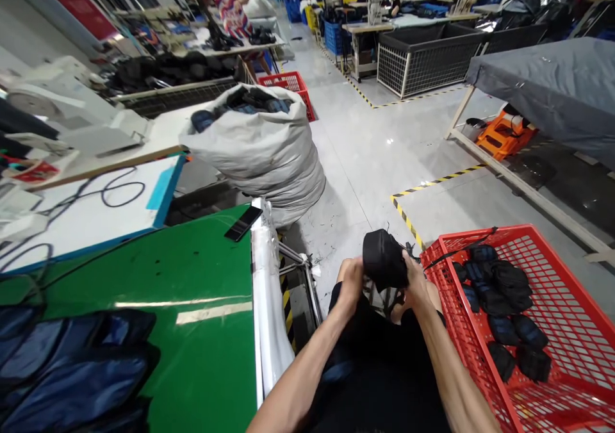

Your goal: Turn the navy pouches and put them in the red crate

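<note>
Between my hands, above my lap, is a small black fabric pouch (pixel 384 260). My left hand (pixel 352 282) grips its left side with the fingers closed. On the pouch's right side, my right hand (pixel 416 279) is closed round the edge, close to some dark straps. Fingertips of both hands are partly hidden behind the fabric. To my right, a red plastic basket (pixel 557 241) holds several small black and navy pouches (pixel 512 285). Several navy fabric pieces (pixel 81 362) lie on the green tabletop (pixel 206 350) to my left.
A black phone (pixel 243 223) lies at the green table's corner. Beyond it stands a bulging white sack (pixel 269 157) filled with dark fabric pieces. A grey-covered table (pixel 552 81) is at the right, above an orange plastic item (pixel 504 135). A person (pixel 225 4) is at the far left.
</note>
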A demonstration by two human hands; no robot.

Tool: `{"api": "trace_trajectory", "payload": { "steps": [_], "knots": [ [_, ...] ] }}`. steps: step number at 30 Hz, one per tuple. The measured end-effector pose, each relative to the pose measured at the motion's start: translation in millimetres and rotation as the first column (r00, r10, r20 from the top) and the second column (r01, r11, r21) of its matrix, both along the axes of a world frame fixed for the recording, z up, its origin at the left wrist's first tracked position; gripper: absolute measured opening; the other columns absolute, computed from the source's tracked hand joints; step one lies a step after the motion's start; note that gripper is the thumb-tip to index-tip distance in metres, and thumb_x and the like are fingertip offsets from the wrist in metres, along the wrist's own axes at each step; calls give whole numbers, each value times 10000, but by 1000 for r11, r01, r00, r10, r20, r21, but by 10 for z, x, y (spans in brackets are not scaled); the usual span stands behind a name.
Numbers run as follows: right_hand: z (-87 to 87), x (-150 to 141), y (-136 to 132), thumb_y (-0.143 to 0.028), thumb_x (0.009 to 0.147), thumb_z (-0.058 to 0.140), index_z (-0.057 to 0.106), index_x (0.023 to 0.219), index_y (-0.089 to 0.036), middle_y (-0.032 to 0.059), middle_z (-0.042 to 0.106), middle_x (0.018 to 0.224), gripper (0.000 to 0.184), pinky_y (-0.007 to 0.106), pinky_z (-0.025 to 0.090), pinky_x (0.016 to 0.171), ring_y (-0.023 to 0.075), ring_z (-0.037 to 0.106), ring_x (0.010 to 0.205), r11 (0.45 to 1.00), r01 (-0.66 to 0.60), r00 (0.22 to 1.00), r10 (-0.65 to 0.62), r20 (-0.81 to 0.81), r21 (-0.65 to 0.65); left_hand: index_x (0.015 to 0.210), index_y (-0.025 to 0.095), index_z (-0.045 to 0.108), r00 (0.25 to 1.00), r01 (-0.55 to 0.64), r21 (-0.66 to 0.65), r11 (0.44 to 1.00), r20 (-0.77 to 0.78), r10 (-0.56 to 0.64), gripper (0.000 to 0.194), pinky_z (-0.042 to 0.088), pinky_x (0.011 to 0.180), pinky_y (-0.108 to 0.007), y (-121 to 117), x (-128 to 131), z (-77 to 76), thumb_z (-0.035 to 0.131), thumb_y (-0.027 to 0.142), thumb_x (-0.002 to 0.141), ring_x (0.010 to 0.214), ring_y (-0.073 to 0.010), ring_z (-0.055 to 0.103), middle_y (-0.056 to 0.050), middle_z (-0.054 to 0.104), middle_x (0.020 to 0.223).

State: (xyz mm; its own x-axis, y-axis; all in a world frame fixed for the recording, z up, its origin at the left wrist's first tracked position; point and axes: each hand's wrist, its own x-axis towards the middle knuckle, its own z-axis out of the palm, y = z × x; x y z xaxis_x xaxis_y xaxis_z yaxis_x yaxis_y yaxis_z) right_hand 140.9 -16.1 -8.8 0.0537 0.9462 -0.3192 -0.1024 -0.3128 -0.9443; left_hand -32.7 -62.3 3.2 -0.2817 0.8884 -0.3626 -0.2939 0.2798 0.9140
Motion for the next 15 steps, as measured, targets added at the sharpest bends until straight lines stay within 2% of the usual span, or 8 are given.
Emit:
{"api": "trace_trajectory", "payload": {
  "steps": [1, 3, 5, 7, 8, 10, 12, 15],
  "knots": [
    [92, 54, 35, -814, 963, 640, 698, 878, -203, 16, 690, 785, 620, 341, 471, 689, 228, 604, 775, 999, -38, 999, 37, 34, 31, 1053, 197, 770, 997, -49, 43, 998, -52, 51, 533, 554, 720, -314, 46, -144, 145, 701, 718, 963, 845, -216, 673, -62, 759, 941],
    [275, 137, 91, -818, 982, 604, 669, 832, -220, 17, 683, 790, 620, 341, 460, 726, 233, 596, 796, 985, -133, 975, 110, 191, 111, 1252, 208, 778, 989, -51, 160, 986, -131, 72, 547, 594, 872, -346, 107, -410, 478, 641, 688, 1028, 1039, -246, 727, -93, 791, 1134],
    [434, 163, 93, -808, 996, 585, 674, 864, -237, 15, 693, 791, 593, 339, 451, 738, 238, 610, 783, 959, -227, 903, 141, 405, 172, 1376, 239, 755, 962, 74, 247, 966, -273, -4, 531, 591, 1004, -374, 87, -576, 784, 684, 638, 1032, 1185, -264, 735, -96, 793, 1250],
    [554, 141, 18, -784, 1012, 587, 717, 1007, -264, 12, 746, 841, 536, 339, 458, 740, 251, 665, 786, 933, -309, 805, 155, 573, 183, 1422, 288, 749, 862, 282, 247, 927, -490, -131, 494, 565, 1111, -405, -9, -594, 962, 766, 556, 1008, 1279, -278, 724, -84, 788, 1363],
    [599, 122, -44, -767, 1020, 598, 733, 1084, -282, 11, 776, 881, 508, 339, 467, 741, 256, 697, 798, 925, -336, 778, 164, 607, 180, 1438, 311, 745, 786, 384, 221, 897, -587, -192, 476, 549, 1150, -421, -70, -553, 985, 784, 508, 1006, 1308, -282, 718, -74, 781, 1414],
    [662, 98, -196, -724, 1055, 597, 761, 1157, -310, 13, 818, 973, 457, 337, 490, 754, 257, 749, 844, 890, -407, 745, 195, 638, 203, 1451, 334, 738, 670, 507, 183, 842, -699, -251, 403, 536, 1180, -445, -187, -411, 902, 720, 436, 1062, 1318, -280, 719, -63, 778, 1446],
    [691, 117, -344, -680, 1096, 573, 792, 1121, -312, 18, 827, 1006, 429, 328, 496, 759, 245, 765, 866, 839, -483, 720, 219, 659, 249, 1427, 314, 750, 656, 528, 196, 826, -712, -250, 345, 550, 1145, -449, -278, -252, 705, 595, 398, 1130, 1277, -272, 736, -77, 802, 1380],
    [657, 231, -502, -665, 1118, 552, 795, 961, -275, 12, 762, 808, 485, 316, 449, 690, 206, 698, 708, 795, -553, 690, 269, 672, 250, 1303, 282, 802, 712, 484, 201, 852, -656, -250, 322, 535, 1092, -444, -395, -56, 405, 547, 397, 1142, 1187, -271, 756, -85, 829, 1259]
  ]
}}
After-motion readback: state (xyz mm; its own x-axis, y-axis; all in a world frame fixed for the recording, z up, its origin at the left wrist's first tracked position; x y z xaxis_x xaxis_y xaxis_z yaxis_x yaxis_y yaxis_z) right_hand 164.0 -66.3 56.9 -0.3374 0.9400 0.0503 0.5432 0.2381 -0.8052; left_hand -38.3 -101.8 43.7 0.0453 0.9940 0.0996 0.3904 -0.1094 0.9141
